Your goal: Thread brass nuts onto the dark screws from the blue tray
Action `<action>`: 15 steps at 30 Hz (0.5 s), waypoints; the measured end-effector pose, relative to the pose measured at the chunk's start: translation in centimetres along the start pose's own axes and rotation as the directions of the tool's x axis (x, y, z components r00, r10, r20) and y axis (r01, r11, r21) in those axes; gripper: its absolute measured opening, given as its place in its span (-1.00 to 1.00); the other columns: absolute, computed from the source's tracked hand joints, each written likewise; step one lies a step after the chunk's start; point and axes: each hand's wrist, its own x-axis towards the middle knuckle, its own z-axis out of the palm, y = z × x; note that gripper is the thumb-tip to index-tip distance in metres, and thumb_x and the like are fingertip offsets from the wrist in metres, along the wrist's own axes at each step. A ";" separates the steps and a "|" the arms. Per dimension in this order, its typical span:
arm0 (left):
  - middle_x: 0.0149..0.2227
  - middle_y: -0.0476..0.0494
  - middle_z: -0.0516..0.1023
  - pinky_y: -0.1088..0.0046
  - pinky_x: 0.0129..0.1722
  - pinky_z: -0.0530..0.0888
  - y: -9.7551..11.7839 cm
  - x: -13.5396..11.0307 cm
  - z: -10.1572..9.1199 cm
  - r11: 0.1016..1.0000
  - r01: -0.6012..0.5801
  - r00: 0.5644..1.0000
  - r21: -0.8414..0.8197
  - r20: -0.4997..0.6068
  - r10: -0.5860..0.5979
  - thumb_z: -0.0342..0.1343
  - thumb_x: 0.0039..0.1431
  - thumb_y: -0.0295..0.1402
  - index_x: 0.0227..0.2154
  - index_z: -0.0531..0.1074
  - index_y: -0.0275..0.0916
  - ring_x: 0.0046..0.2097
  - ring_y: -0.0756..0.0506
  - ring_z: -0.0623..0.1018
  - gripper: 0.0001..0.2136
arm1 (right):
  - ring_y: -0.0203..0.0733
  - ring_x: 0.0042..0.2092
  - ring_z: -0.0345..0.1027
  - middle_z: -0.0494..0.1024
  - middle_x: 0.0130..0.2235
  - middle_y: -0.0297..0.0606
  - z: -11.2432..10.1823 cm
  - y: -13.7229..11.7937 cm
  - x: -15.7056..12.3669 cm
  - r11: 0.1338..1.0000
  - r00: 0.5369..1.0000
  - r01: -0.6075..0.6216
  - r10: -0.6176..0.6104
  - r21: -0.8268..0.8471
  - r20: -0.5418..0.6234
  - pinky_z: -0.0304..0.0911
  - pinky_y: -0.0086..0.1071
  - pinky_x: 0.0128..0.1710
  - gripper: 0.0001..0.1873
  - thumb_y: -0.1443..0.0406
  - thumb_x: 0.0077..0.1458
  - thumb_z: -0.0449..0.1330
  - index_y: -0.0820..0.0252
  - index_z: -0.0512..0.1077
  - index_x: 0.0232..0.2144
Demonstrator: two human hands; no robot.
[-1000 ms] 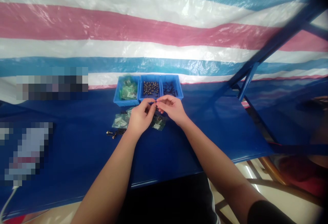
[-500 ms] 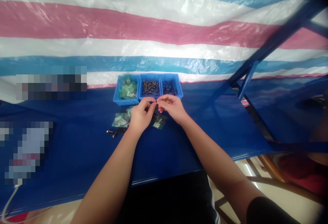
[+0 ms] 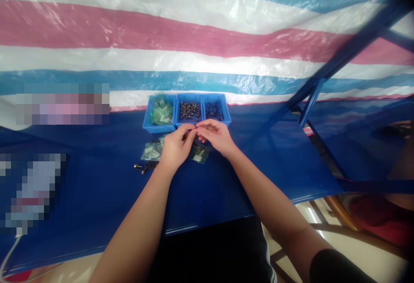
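My left hand (image 3: 177, 145) and my right hand (image 3: 216, 136) meet fingertip to fingertip just in front of three blue bins. Both are closed in a pinch; whatever small piece lies between the fingers is too hidden to name. Beneath and beside them lie small clear packets, one packet (image 3: 151, 151) left of my left hand and another packet (image 3: 199, 153) between the wrists. A few loose bolts (image 3: 139, 168) rest on the table near my left wrist. The middle bin (image 3: 189, 110) holds many small brass-coloured parts, the right bin (image 3: 216, 108) dark screws, the left bin (image 3: 160, 112) greenish plastic packets.
The blue table (image 3: 207, 196) runs across the view. A blurred-out flat object (image 3: 37, 183) with a white cable (image 3: 9, 253) lies at the left. Blue metal framing (image 3: 310, 102) rises at the right, where a person in red (image 3: 378, 218) sits. Striped sheeting (image 3: 194, 37) hangs behind.
My hands stay together in nearly the same spot, with only a slight shift of the fingers. The bins and packets have not moved.
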 end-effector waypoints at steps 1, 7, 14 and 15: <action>-0.48 0.04 0.49 0.58 -0.40 0.35 0.0 0.0 0.0 1.000 0.005 1.000 0.001 0.003 -0.005 0.07 0.35 -0.20 -0.16 0.53 -0.20 -0.50 0.07 0.39 -0.78 | -0.28 -0.42 0.41 0.55 -0.43 -0.35 0.0 -0.1 0.0 1.000 1.000 0.009 -0.009 -0.005 -0.002 0.37 -0.34 -0.40 -0.56 -0.02 -0.11 0.44 0.14 0.51 -0.29; -0.44 -0.01 0.54 0.55 -0.35 0.39 0.1 -0.1 -0.1 1.000 0.029 1.000 0.012 0.008 -0.029 0.03 0.37 -0.17 -0.15 0.52 -0.22 -0.46 0.04 0.46 -0.74 | -0.28 -0.46 0.39 0.53 -0.47 -0.37 0.0 -0.6 -0.3 0.997 0.998 0.066 -0.065 -0.031 0.007 0.40 -0.29 -0.38 -0.60 0.00 -0.06 0.42 0.11 0.52 -0.27; -0.46 -0.01 0.53 0.55 -0.36 0.39 0.2 -0.1 -0.1 0.999 0.046 0.999 -0.005 0.017 -0.046 0.01 0.39 -0.15 -0.19 0.51 -0.23 -0.46 0.03 0.47 -0.72 | -0.23 -0.42 0.43 0.54 -0.46 -0.35 0.1 -0.2 -0.1 0.999 0.999 0.035 -0.035 -0.013 -0.008 0.41 -0.28 -0.38 -0.59 0.01 -0.10 0.44 0.12 0.52 -0.28; -0.46 -0.01 0.53 0.55 -0.38 0.38 0.2 -0.1 -0.1 0.999 0.047 0.999 0.000 0.011 -0.047 0.02 0.38 -0.15 -0.18 0.51 -0.23 -0.47 0.04 0.46 -0.72 | -0.24 -0.42 0.43 0.55 -0.46 -0.35 0.1 -0.1 -0.1 0.999 0.999 0.034 -0.035 -0.005 -0.010 0.41 -0.28 -0.38 -0.58 0.01 -0.10 0.45 0.13 0.52 -0.28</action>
